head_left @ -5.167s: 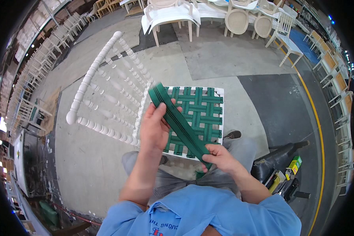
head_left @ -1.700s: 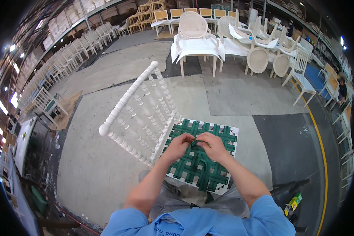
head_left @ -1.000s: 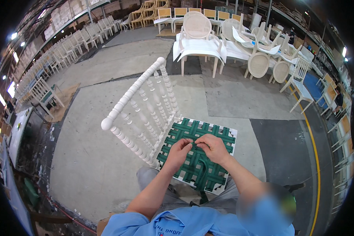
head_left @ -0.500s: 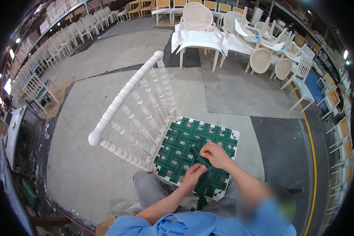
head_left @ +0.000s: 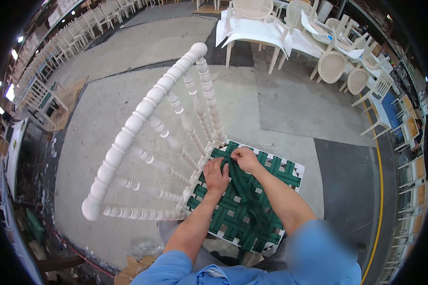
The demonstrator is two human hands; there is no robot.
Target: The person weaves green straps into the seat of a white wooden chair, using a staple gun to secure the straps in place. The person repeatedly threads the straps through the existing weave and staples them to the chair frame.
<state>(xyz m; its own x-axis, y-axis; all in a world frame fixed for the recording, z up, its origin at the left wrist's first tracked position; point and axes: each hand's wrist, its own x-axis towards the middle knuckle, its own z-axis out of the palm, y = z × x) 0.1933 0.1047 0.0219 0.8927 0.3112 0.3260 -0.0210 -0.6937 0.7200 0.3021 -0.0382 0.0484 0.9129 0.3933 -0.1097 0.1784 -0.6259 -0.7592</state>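
In front of me stands a white chair (head_left: 145, 110) with a turned, beaded back and spindles. Its seat frame carries a woven lattice of dark green webbing (head_left: 225, 205) with square gaps. My left hand (head_left: 217, 176) rests on the webbing near the back spindles, fingers stretched out and slightly apart. Close beside it, my right hand (head_left: 245, 159) pinches a loose green webbing strap (head_left: 241, 187) near the far part of the seat. That strap runs back toward me over the weave and lies bunched at the near right. My right fingertips are partly hidden.
Rows of pale chairs (head_left: 78, 35) line the far left. White-covered chairs (head_left: 257, 33) and stacked chairs (head_left: 332, 65) stand at the back right. More chairs (head_left: 417, 183) run along the right beyond a yellow floor line (head_left: 380, 190). A cardboard piece (head_left: 128, 271) lies near my left side.
Both hands have moved away from me, from the near middle of the seat to its far part by the back. The loose strap now stretches along the weave. My view has shifted closer over the chair.
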